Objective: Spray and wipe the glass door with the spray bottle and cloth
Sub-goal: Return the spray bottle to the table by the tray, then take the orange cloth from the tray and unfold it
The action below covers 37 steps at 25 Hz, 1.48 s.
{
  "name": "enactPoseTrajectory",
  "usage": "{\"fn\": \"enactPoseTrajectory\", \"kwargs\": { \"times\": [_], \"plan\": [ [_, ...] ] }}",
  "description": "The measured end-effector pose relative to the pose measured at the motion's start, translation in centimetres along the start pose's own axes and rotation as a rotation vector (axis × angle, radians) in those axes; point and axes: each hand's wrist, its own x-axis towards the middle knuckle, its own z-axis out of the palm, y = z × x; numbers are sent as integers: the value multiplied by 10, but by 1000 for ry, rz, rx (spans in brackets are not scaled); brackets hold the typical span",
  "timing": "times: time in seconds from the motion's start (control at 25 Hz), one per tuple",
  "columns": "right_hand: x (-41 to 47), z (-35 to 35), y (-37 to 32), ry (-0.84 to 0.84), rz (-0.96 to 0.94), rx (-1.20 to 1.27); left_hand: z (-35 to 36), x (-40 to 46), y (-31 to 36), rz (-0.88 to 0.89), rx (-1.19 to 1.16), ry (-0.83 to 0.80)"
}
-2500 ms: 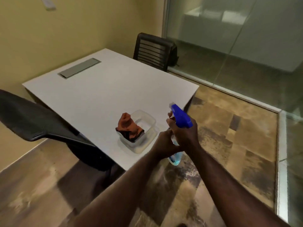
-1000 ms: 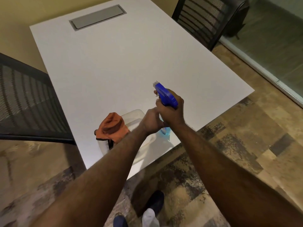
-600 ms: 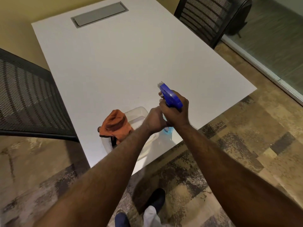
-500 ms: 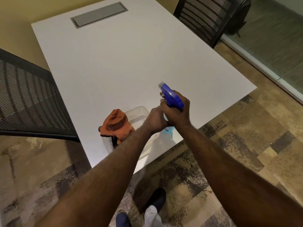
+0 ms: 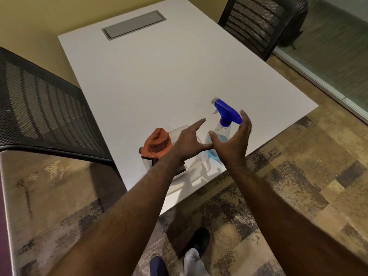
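Note:
A clear spray bottle (image 5: 224, 124) with a blue trigger head and blue liquid stands upright on the white table (image 5: 159, 76) near its front edge. My right hand (image 5: 233, 140) is open just right of the bottle, fingers spread, not gripping it. Just left of the bottle is my left hand (image 5: 189, 142), open too, fingers apart. An orange cloth (image 5: 157, 144) lies in a clear plastic tub (image 5: 179, 132) left of my left hand. The glass door (image 5: 338, 42) shows at the upper right.
A black mesh chair (image 5: 39, 112) stands at the table's left side and another (image 5: 256, 22) at the far right corner. A grey cable hatch (image 5: 133, 24) sits in the tabletop at the back. Patterned carpet and my feet (image 5: 189, 255) are below.
Both hands were closed around the spray bottle; now they have let go and opened on either side of it. The bottle stands on the table.

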Motion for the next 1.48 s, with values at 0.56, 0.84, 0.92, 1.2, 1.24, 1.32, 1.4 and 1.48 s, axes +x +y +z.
{"fn": "enactPoseTrajectory", "kwargs": {
  "times": [0.56,0.84,0.92,1.2,1.24,1.32,1.4,1.48],
  "plan": [
    [-104,49,-8,-70,-119,-183,-61,-63,-76,9,-99,469],
    [-76,100,-20,-519,-47,-520,-66,-55,-106,-106,11,350],
    [-72,108,-17,-584,-104,-783,-64,-52,-112,-152,82,295],
    [-68,129,-7,-732,13,-895,-59,-47,-125,-143,145,329],
    [-67,130,-6,-712,14,-885,-58,-46,-125,-138,141,331],
    [-64,132,-3,-654,13,-856,-56,-44,-123,-119,124,341],
    [-61,130,0,-595,16,-812,-56,-45,-119,-95,74,382],
    [-58,125,-1,-551,31,-753,-58,-47,-113,-72,-6,446]
  ]
}}
